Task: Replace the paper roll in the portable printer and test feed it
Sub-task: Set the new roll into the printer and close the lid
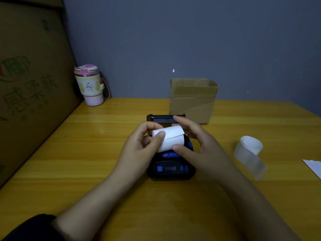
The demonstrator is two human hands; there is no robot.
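White paper roll [168, 138] lying sideways above open black printer [171, 166]

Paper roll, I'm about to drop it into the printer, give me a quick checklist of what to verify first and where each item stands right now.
1. Printer lid open: ok, it stands raised behind the hands.
2. New paper roll held securely: ok, left hand and right hand both grip it above the printer.
3. Loose end of the roll free: ok, a flap edge shows across the front of the roll.
4. Paper bay empty: cannot tell, the hands and roll cover it.
5. Old curled paper strip out of the way: ok, it lies on the table to the right, apart from the printer.
6. Printer powered on: cannot tell, the display looks dark.
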